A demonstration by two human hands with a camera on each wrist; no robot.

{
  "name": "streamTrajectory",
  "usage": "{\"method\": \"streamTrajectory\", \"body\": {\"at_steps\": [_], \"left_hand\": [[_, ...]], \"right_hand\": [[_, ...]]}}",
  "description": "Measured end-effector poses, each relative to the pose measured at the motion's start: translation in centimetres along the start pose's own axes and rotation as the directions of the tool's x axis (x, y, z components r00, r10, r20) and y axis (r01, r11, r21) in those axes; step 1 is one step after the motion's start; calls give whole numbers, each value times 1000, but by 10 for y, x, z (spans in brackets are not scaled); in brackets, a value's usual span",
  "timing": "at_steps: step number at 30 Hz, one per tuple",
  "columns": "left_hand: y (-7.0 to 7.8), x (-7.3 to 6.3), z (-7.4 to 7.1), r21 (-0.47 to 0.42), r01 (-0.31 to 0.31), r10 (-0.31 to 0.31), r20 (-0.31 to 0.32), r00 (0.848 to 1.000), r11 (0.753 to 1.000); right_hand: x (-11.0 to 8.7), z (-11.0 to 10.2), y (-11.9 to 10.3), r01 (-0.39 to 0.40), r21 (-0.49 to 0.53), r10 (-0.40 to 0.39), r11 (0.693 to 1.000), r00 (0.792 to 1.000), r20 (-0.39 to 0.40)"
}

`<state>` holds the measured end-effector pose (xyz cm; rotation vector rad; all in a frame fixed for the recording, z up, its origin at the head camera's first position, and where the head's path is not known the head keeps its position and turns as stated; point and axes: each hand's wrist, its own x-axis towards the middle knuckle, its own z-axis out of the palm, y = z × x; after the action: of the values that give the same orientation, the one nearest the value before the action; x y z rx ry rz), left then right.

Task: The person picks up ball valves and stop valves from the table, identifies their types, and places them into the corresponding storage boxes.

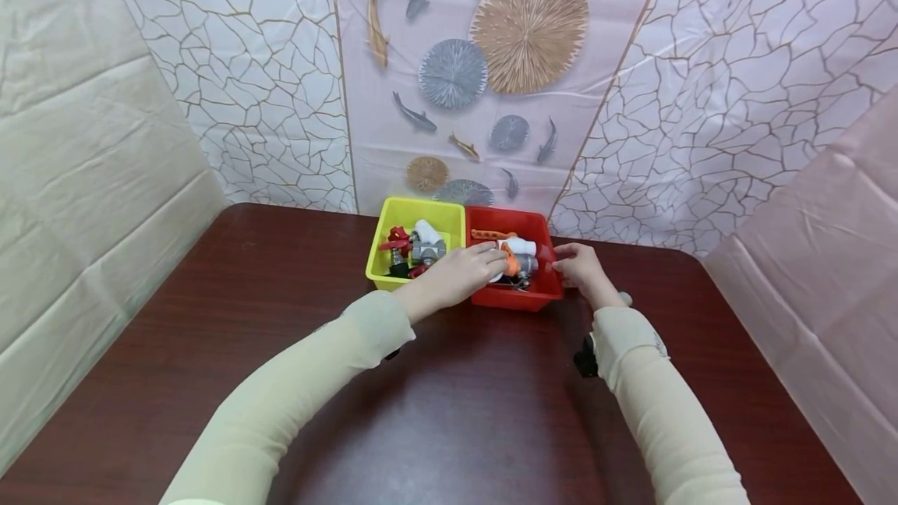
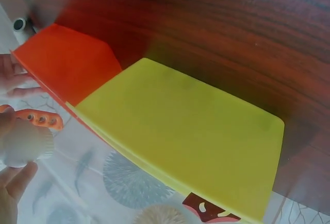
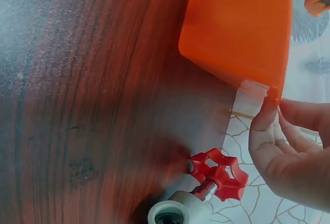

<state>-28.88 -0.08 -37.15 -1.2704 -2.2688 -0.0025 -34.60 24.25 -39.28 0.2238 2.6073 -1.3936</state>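
Note:
My left hand (image 1: pixel 464 275) reaches over the red bin (image 1: pixel 515 301). In the left wrist view its fingers hold a white plastic valve (image 2: pixel 26 142), with a perforated orange lever (image 2: pixel 40 117) beside it. At the bin's right side, my right hand (image 1: pixel 584 271) pinches the rim between thumb and fingers, clearer in the right wrist view (image 3: pixel 294 147). Inside the red bin lie an orange-handled grey valve (image 1: pixel 525 263) and other white and orange fittings, partly hidden by the left hand. A valve with a red handwheel (image 3: pixel 219 175) lies on the table below the right hand.
Adjoining the red bin on the left is a yellow bin (image 1: pixel 443 213), holding several metal valves (image 1: pixel 428 252) with red handles and a white fitting. Both stand near the back edge of the dark wooden table (image 1: pixel 449 427). Patterned cloth (image 1: pixel 281 100) hangs behind and at the sides.

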Motion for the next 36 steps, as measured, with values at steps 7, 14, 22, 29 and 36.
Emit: {"method": "streamTrajectory", "body": {"at_steps": [7,14,22,29,36], "left_hand": [[-11,15,10,-101,81,-71,105,992,992],[-17,27,20,-126,139,-119,149,982,982],[-16,41,27,-105,232,-194,287,938,967],[-15,42,42,-72,273,-242,291,926,959],[-16,44,53,-35,315,-288,320,903,948]], "right_hand": [[-2,-4,-2,-22,66,20,998,999,40],[-3,-2,-3,-21,76,18,997,999,41],[-2,-7,1,-68,86,61,994,995,85],[-2,-7,3,-93,129,85,987,994,64],[-2,-5,4,-106,150,100,983,994,47]]}}
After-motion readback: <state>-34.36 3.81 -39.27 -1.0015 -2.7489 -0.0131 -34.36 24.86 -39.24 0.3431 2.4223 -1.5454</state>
